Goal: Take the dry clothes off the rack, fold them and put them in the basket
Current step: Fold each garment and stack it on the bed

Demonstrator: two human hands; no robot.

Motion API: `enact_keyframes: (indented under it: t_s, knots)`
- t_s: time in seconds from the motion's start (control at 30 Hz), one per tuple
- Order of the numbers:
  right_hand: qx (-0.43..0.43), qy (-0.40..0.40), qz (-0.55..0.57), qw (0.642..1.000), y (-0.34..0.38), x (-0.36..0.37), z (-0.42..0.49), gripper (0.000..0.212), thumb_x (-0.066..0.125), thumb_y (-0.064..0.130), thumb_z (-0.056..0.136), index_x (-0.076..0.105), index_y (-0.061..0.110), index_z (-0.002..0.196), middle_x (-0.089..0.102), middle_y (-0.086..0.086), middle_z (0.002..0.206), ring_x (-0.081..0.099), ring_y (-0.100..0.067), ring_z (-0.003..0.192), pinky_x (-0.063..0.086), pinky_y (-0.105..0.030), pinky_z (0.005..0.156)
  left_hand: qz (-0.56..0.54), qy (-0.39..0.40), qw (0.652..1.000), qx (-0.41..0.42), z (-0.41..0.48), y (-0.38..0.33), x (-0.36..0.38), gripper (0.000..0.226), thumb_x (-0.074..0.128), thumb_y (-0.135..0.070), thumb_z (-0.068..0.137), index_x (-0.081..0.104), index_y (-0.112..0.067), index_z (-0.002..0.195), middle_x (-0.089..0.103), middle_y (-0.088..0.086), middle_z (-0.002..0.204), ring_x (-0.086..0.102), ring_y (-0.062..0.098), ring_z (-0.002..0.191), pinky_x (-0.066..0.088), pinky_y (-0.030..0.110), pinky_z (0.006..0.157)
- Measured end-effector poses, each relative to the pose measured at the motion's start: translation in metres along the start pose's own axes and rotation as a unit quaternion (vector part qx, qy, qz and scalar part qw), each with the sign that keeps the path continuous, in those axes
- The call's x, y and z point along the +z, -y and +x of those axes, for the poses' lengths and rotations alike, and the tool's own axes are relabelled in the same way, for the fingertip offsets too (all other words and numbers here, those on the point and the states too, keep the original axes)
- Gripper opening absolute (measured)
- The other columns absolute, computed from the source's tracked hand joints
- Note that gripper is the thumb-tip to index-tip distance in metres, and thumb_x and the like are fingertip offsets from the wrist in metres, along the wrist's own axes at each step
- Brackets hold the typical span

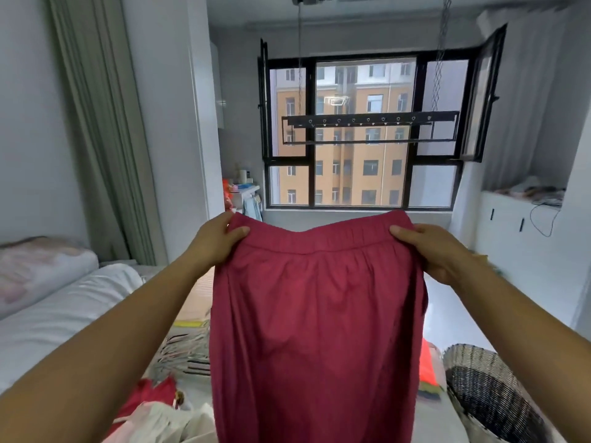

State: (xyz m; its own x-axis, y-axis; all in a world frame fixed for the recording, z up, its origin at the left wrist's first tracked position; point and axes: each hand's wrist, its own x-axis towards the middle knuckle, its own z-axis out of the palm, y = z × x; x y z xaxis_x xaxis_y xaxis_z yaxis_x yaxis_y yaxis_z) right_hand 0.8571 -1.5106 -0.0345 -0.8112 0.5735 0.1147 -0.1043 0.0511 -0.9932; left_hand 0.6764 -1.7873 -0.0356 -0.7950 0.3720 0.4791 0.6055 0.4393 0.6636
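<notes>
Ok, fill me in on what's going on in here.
A person is holding up a dark red garment by its elastic waistband, the left hand pinching one end and the right hand the other, so it hangs spread out and not yet folded. The drying rack by the window has nothing hanging on it. More clothes lie in a heap at lower left, and the woven basket stands at lower right.
</notes>
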Motion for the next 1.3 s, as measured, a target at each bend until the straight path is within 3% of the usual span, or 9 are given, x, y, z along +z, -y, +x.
enact_keyframes:
  t_s: [0.17,0.23,0.37,0.53,0.67,0.9,1.0,1.1,1.3]
  knots:
    - [-0.108,-0.03,-0.008,0.994,0.036,0.0,0.001,0.037,0.059,0.02,0.09,0.055,0.009,0.125,0.063,-0.007,0.111,0.061,-0.015,0.091,0.047,-0.023,0.077,-0.082,-0.047,0.996,0.005,0.015,-0.039,-0.037,0.03,0.055,-0.018,0.092,0.057,-0.006,0.12,0.06,0.008,0.111,0.055,0.021,0.097,0.045,0.026,0.082]
    - [-0.149,-0.071,-0.119,0.979,0.041,0.004,0.007,0.034,0.057,0.022,0.092,0.057,0.008,0.123,0.06,-0.007,0.11,0.058,-0.019,0.094,0.046,-0.027,0.08,-0.102,-0.013,0.995,-0.015,0.023,-0.049,-0.045,0.027,0.056,-0.018,0.092,0.059,-0.009,0.117,0.06,0.007,0.107,0.055,0.018,0.089,0.044,0.024,0.074]
    - [-0.144,-0.117,-0.266,0.946,0.035,0.013,0.021,0.031,0.053,0.025,0.093,0.061,0.0,0.109,0.061,-0.016,0.101,0.057,-0.032,0.097,0.047,-0.039,0.086,-0.11,0.031,0.986,-0.124,0.029,-0.051,-0.035,0.024,0.056,-0.016,0.092,0.059,-0.006,0.113,0.058,0.009,0.091,0.053,0.016,0.071,0.046,0.026,0.064]
    - [-0.137,-0.13,-0.308,0.932,0.042,0.039,0.033,0.023,0.051,0.023,0.092,0.059,0.001,0.096,0.053,-0.008,0.081,0.051,-0.027,0.086,0.04,-0.031,0.069,-0.278,-0.012,0.94,-0.197,0.039,-0.063,-0.012,0.031,0.056,-0.006,0.091,0.052,0.004,0.12,0.056,0.01,0.078,0.053,0.018,0.064,0.049,0.024,0.047]
    - [-0.149,-0.07,-0.2,0.966,0.066,0.072,0.033,0.022,0.051,0.02,0.092,0.062,0.005,0.103,0.06,-0.009,0.09,0.056,-0.024,0.085,0.044,-0.027,0.066,-0.313,-0.027,0.945,-0.094,0.05,-0.101,0.007,0.031,0.054,-0.007,0.091,0.053,-0.001,0.122,0.059,0.013,0.102,0.057,0.021,0.082,0.05,0.029,0.064]
    - [-0.102,0.055,-0.011,0.993,0.092,0.097,0.027,0.027,0.045,0.031,0.098,0.063,0.011,0.104,0.067,-0.003,0.094,0.064,-0.016,0.088,0.051,-0.026,0.075,-0.344,0.027,0.938,0.035,0.036,-0.138,0.026,0.013,0.046,-0.011,0.095,0.058,-0.012,0.1,0.061,0.006,0.095,0.059,0.016,0.083,0.053,0.031,0.081]
    - [-0.094,0.104,0.022,0.99,0.09,0.094,0.025,0.029,0.056,0.034,0.091,0.067,0.01,0.102,0.071,-0.005,0.097,0.067,-0.015,0.087,0.054,-0.025,0.075,-0.385,0.116,0.914,0.047,0.032,-0.137,0.023,0.02,0.041,-0.016,0.099,0.062,-0.015,0.1,0.063,0.004,0.098,0.061,0.014,0.088,0.053,0.025,0.085]
    - [-0.107,0.079,0.024,0.991,0.084,0.092,0.028,0.029,0.063,0.019,0.088,0.063,0.003,0.113,0.068,-0.009,0.1,0.065,-0.018,0.086,0.054,-0.028,0.079,-0.43,0.151,0.89,0.033,0.035,-0.132,0.02,0.03,0.041,-0.014,0.099,0.054,-0.005,0.124,0.06,0.008,0.115,0.059,0.018,0.106,0.049,0.028,0.092]
    - [-0.076,0.015,0.075,0.994,0.078,0.08,0.03,0.021,0.052,0.011,0.091,0.06,0.004,0.11,0.063,-0.008,0.091,0.059,-0.018,0.079,0.05,-0.033,0.081,-0.366,0.045,0.928,-0.056,0.039,-0.064,0.011,0.032,0.057,-0.025,0.092,0.055,-0.01,0.12,0.06,0.008,0.119,0.057,0.023,0.114,0.049,0.032,0.091]
